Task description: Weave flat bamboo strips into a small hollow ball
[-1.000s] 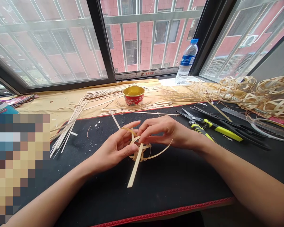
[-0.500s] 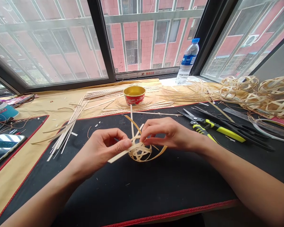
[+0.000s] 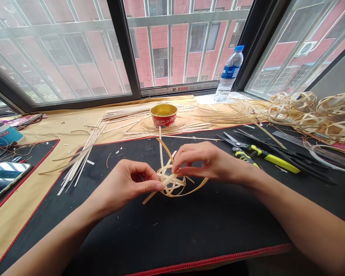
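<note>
Both the left hand (image 3: 138, 182) and right hand (image 3: 197, 161) pinch the woven ball (image 3: 172, 184); yellowish liquid shows in the red bowl (image 3: 164, 116) beyond.

Table (image 3: 54, 126) carries black mat (image 3: 204, 230), pale strips (image 3: 126, 114), apparently woven balls (image 3: 335, 104).

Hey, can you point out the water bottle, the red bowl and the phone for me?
Water bottle (image 3: 230, 72): head view, on its blue label.
Red bowl (image 3: 164, 121): head view, on its red outer wall.
Phone (image 3: 6, 177): head view, on its glossy face.
</note>
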Demonstrator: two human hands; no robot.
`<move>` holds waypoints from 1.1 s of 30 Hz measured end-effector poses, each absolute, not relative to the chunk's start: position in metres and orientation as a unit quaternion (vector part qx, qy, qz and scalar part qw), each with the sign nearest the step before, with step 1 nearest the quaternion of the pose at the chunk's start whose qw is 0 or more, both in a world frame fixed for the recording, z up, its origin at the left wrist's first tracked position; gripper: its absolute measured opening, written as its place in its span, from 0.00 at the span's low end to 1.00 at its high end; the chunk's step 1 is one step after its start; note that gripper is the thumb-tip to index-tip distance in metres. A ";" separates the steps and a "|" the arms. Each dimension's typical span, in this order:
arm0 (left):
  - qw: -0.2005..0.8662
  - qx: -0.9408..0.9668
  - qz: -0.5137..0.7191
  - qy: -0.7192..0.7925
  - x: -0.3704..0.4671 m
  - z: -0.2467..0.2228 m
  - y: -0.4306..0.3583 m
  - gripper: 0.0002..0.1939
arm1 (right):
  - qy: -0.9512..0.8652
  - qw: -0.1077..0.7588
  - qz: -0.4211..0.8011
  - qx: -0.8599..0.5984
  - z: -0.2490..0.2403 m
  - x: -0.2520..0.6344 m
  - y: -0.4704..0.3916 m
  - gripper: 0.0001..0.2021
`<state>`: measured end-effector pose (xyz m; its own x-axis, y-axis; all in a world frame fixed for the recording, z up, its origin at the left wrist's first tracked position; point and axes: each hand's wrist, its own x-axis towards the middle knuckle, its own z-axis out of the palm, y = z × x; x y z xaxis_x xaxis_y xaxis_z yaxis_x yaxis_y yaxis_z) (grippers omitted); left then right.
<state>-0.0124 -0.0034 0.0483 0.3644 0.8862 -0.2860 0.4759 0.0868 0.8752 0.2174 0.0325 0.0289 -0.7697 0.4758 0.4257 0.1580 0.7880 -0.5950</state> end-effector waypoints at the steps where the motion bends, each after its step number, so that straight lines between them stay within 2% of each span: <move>1: 0.514 0.645 0.200 0.529 -0.012 0.047 -0.003 0.12 | -0.895 0.289 0.287 -0.184 0.029 0.218 0.032 0.04; 6: 0.497 0.654 0.206 0.532 -0.011 0.044 -0.002 0.11 | -0.840 0.276 0.388 -0.260 0.031 0.220 0.031 0.09; 13: 0.482 0.675 0.214 0.516 -0.012 0.042 0.000 0.13 | -0.774 0.264 0.494 -0.294 0.032 0.223 0.035 0.05; 33: 0.494 0.676 0.217 0.502 -0.017 0.038 0.010 0.13 | -0.816 0.239 0.427 -0.308 0.030 0.221 0.034 0.08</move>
<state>-0.0172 0.0097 0.0378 0.4022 0.8928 -0.2029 0.4642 -0.0078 0.8857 0.2211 0.0343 0.0304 -0.6966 0.7062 0.1265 0.2983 0.4454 -0.8442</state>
